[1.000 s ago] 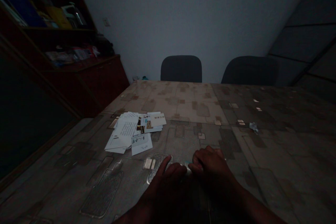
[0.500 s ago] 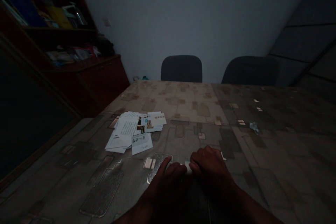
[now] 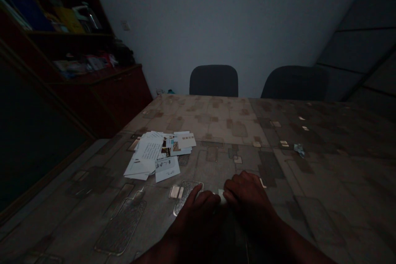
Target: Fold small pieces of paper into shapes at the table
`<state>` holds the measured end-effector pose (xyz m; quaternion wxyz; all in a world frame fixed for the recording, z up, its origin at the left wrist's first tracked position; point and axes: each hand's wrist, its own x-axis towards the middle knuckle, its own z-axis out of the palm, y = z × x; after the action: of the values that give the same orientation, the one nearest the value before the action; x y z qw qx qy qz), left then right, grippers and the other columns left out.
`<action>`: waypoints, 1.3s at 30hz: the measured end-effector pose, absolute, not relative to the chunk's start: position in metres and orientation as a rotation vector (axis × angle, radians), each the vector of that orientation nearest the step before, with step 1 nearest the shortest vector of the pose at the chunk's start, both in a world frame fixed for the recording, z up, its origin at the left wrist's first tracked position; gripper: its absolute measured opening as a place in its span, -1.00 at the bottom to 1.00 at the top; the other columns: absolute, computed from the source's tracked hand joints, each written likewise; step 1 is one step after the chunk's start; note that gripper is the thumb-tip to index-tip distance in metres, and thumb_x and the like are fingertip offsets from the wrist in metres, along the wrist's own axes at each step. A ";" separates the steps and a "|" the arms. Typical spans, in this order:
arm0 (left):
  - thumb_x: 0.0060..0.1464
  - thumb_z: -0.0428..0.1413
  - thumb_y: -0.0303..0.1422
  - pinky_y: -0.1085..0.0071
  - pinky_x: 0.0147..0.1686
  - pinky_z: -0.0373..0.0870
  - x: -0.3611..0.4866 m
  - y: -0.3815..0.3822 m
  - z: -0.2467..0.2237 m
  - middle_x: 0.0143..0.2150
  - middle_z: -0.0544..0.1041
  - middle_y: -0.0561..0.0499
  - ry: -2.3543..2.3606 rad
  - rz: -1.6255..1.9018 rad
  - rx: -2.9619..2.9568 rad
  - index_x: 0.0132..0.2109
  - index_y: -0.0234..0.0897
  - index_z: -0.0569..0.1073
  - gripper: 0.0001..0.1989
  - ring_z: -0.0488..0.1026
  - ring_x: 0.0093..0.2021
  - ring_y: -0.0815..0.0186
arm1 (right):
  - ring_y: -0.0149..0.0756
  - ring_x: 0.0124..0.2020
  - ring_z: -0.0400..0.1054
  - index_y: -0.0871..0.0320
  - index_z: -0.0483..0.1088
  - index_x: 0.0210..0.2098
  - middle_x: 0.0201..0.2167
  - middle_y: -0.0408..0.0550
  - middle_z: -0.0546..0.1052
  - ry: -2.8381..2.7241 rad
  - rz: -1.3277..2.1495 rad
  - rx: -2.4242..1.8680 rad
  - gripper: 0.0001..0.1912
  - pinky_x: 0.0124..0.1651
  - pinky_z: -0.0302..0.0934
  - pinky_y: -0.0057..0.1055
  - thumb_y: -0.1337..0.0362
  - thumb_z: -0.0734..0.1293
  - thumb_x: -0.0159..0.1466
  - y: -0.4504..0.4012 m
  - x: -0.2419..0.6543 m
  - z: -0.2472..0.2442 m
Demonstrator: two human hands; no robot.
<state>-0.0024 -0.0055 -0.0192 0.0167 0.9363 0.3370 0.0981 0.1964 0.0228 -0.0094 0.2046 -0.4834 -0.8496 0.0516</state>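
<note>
Both hands are close together at the near edge of the patterned table (image 3: 213, 119), low in the dim view. My left hand (image 3: 199, 210) has its fingers curled and pressed together around a small pale piece (image 3: 222, 196). From the right, my right hand (image 3: 246, 194) pinches the same piece, its fingers bent over it. Only a bit of the piece shows between the hands; it looks like paper, and the rest is hidden by the fingers. Beyond the left hand lies a loose pile of printed cards and papers (image 3: 151, 152).
A small crumpled scrap (image 3: 299, 149) lies on the table at the right. Two dark chairs (image 3: 213, 80) (image 3: 295, 82) stand at the far edge. A red-brown cabinet (image 3: 122, 95) with filled shelves is at the left.
</note>
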 end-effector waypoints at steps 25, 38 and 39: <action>0.19 0.11 -0.23 0.08 0.28 -0.10 -0.004 -0.004 -0.016 -0.05 0.44 0.02 0.974 0.487 2.969 0.07 -0.22 0.32 -0.66 0.34 -0.03 0.22 | -0.25 -0.25 0.32 0.10 0.42 -0.23 -0.31 -0.11 0.53 -2.345 0.255 -1.287 -0.88 -0.18 0.05 -0.34 0.42 0.31 0.27 0.022 0.221 0.001; 0.18 0.13 -0.24 0.00 0.28 -0.10 -0.006 0.005 -0.025 -0.12 0.46 0.06 0.900 0.473 3.024 0.01 -0.22 0.38 -0.71 0.37 -0.10 0.26 | -0.33 -0.36 0.29 0.07 0.35 -0.37 -0.40 -0.22 0.49 -2.594 0.023 -1.071 -0.80 -0.03 0.04 -0.29 0.51 0.26 0.26 -0.006 0.228 -0.004; 0.18 0.12 -0.25 -0.01 0.29 -0.11 -0.008 0.005 -0.028 -0.10 0.46 0.04 0.901 0.485 3.033 0.04 -0.22 0.37 -0.69 0.37 -0.08 0.25 | -0.32 -0.36 0.29 0.06 0.36 -0.34 -0.39 -0.21 0.49 -2.600 0.026 -1.084 -0.79 -0.01 0.03 -0.28 0.52 0.25 0.25 -0.006 0.229 -0.006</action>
<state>-0.0078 0.0051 -0.0280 -0.0295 0.9471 0.2814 0.1513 0.2290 -0.0065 -0.0059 0.1614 -0.3796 -0.9109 0.0091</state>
